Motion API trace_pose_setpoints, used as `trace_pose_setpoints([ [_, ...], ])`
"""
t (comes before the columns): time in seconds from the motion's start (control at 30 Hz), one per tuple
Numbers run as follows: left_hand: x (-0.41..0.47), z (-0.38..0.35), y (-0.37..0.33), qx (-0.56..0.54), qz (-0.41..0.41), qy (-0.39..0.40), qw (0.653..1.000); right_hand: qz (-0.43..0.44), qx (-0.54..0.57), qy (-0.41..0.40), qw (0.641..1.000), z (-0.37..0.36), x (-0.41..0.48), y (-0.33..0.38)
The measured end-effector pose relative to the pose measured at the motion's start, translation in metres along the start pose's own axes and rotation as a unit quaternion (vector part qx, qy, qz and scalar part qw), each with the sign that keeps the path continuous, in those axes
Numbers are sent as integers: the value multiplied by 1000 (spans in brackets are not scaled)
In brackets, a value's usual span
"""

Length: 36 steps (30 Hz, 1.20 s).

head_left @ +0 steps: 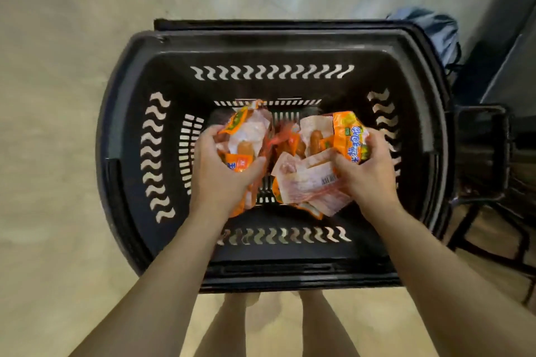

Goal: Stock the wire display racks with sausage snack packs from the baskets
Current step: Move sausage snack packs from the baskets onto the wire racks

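Observation:
A black plastic basket with wavy side slots stands on the floor below me. Orange and clear sausage snack packs lie on its bottom. My left hand is down inside the basket and grips a bunch of packs on the left side. My right hand grips another bunch of packs on the right side, some face down with a barcode showing. A few more packs lie between the two bunches.
The basket seems to sit nested in another black basket. A black metal frame stands close on the right, with a dark blue bag behind it. Pale floor lies to the left and beyond. My bare legs show below the near rim.

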State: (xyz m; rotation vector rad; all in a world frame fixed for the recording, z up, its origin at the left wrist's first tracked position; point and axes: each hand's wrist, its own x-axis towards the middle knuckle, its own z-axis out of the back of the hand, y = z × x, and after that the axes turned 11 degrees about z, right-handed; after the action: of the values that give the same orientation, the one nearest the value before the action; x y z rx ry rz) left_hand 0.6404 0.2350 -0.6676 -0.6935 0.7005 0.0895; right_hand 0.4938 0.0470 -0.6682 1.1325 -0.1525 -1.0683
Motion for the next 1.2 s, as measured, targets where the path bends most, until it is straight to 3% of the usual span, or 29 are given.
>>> trace_pose_setpoints([
  [0.37, 70, -58, 62, 130, 30, -47, 990, -50, -47, 4, 998, -59, 46, -82],
  [0.7, 79, -49, 68, 259, 52, 6, 964, -58, -244, 94, 964, -66, 44, -85],
  [0.93, 22, 1, 26, 332, 22, 17, 943, 22, -411, 148, 899, -28, 4, -17],
  [1.2, -138, 128, -89, 378, -91, -34, 921, 148, -455, 140, 867, 74, -117, 161],
])
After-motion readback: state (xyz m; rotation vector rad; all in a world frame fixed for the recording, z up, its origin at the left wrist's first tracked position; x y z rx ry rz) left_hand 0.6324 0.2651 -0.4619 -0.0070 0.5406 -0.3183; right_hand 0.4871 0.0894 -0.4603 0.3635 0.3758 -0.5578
